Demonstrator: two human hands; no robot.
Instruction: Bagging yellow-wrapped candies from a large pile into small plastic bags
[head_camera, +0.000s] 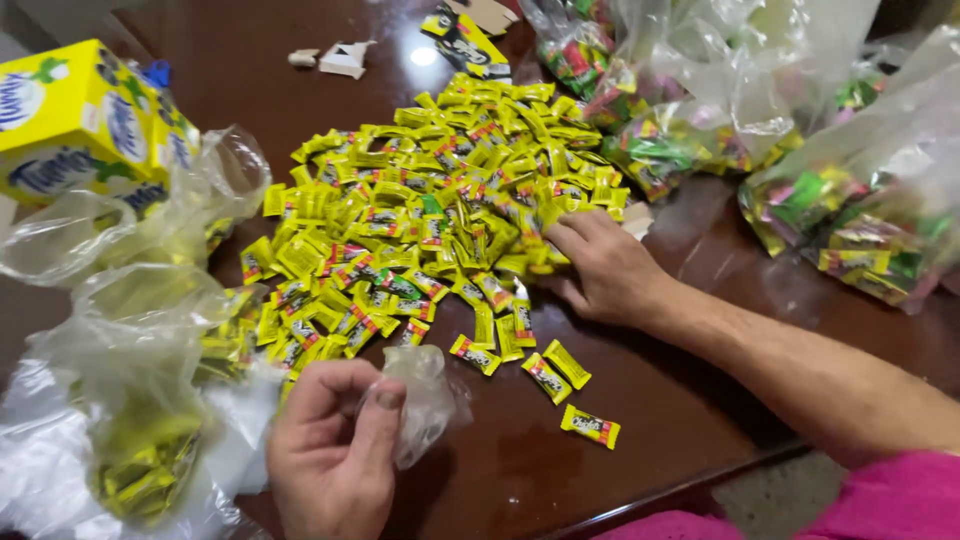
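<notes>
My left hand (335, 450) pinched a small clear plastic bag (425, 400) between thumb and fingers above the dark brown wooden table (520, 470). My right hand (605, 270), fingers loosely spread, rested on the pile of yellow wrapped candies (430, 200).

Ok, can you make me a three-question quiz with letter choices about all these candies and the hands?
1. Where does the right hand rest?
A. on the edge of the candy pile
B. inside the yellow box
C. on the floor

2. What colour are most wrappers in the pile?
A. blue
B. yellow
C. white

3. What is the left hand doing?
A. lying flat and empty
B. pinching a small clear bag
C. gripping the box

Answers:
1 A, its fingers lie on the pile's right edge.
2 B, the pile is nearly all yellow.
3 B, thumb and fingers pinch the clear plastic.
</notes>
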